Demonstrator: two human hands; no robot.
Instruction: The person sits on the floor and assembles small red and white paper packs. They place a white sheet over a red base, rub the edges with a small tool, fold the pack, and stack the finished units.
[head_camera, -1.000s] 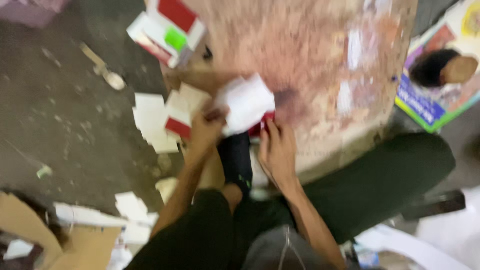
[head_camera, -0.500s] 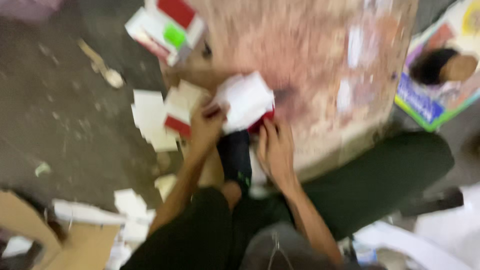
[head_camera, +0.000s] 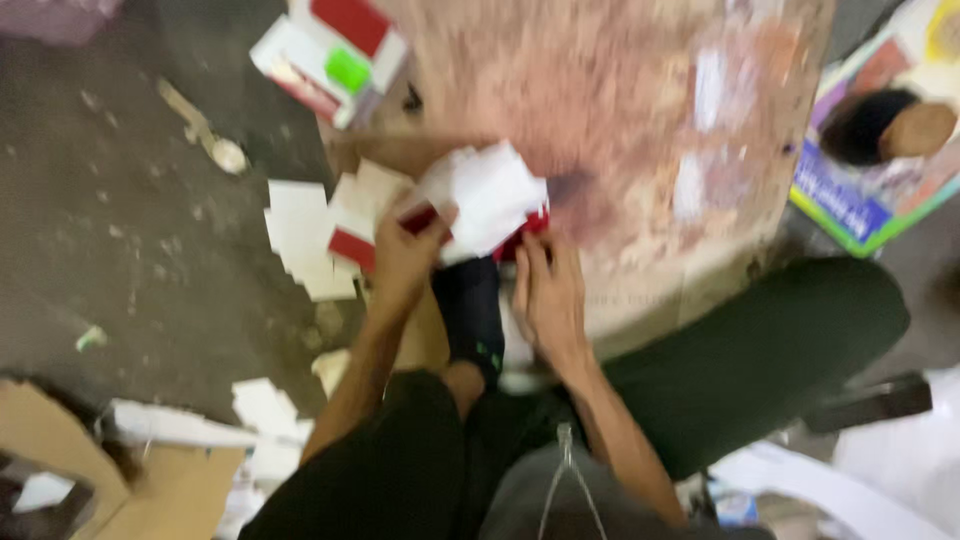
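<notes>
A white sheet (head_camera: 487, 195) lies over a red card (head_camera: 415, 225) at the near edge of a worn pinkish board (head_camera: 640, 110), gripped from the left by the left hand (head_camera: 405, 262), whose fingers close on both. The right hand (head_camera: 548, 295) rests just beside it, fingertips on the card's red edge; motion blur hides whether it grasps or only presses. The blur also leaves it unclear whether the sheet is one piece or several. A dark sock (head_camera: 470, 315) shows between the two forearms. Left of the card, a loose pile of pale cards (head_camera: 305, 235) lies on the grey floor (head_camera: 120, 220), too smeared to count. One red-and-white box (head_camera: 335, 55) sits at the board's far corner. Both hands and the sheet sit much as they did half a second ago.
</notes>
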